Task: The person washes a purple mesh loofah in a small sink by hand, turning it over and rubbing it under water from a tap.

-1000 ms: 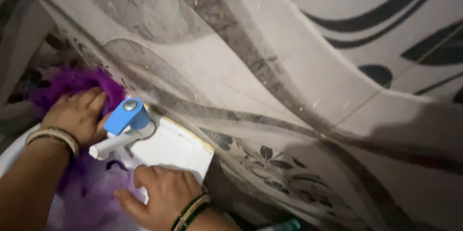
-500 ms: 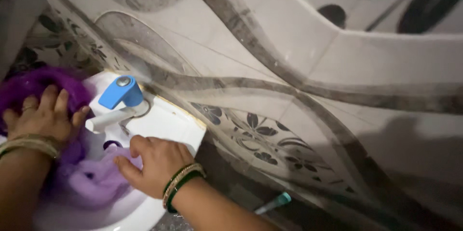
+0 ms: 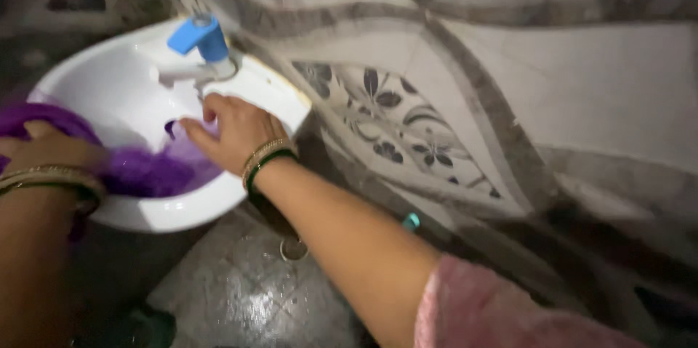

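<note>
Hanging against a wall of grey patterned tiles point(image 3: 451, 86) with a dark flower band, a white basin point(image 3: 138, 79) carries a tap point(image 3: 198, 46) with a blue handle, and below lies a wet stone floor point(image 3: 240, 290). Bunched purple cloth point(image 3: 145, 170), wet and glossy, lies in the bowl. The left hand point(image 3: 51, 152) presses flat on its left end, while the right hand point(image 3: 236, 133) rests fingers spread on the cloth under the spout, neither grip pinching.

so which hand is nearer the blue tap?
Right. The right hand sits in the sink just below the blue tap; the left hand presses the purple cloth at the far rim.
</note>
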